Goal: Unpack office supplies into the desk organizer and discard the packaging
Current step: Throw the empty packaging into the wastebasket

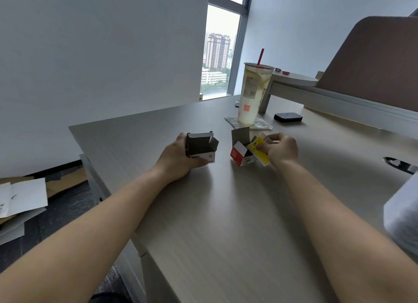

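Fingers of your left hand grip the open box steady on the counter near its far-left corner, while your right hand pinches the yellow packet beside the red box, seemingly to unpack it.

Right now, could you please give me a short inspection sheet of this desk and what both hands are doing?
Surface: light wood-grain desk.
Job's things: grey-and-white box, flaps open; red-and-white box, flap open; yellow box. No organizer seen.
Clutter: drink cup with red straw, on printed wrappers; dark pad.
Hands: left hand holds the grey-and-white box; right hand grips the yellow box.
Cables: nothing seen.
Surroundings: window; cardboard and papers on the floor.
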`<action>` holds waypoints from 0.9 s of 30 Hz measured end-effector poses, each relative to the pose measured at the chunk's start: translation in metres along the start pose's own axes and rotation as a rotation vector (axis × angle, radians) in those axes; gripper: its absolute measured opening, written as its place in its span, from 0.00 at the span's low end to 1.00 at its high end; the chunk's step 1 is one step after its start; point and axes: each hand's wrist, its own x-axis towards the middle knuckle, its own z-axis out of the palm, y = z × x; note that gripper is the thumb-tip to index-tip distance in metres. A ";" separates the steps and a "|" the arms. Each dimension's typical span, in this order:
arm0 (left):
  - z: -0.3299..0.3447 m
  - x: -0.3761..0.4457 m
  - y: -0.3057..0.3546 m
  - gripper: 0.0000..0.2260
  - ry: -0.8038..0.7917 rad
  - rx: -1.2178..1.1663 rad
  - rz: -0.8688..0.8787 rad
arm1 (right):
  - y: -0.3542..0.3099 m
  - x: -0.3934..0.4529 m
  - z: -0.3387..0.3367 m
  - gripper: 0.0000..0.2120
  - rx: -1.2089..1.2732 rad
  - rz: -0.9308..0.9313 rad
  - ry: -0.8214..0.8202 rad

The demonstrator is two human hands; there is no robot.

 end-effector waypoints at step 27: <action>-0.164 -0.311 -0.083 0.27 0.278 0.015 -0.302 | -0.065 -0.311 0.097 0.12 0.124 -0.282 -0.632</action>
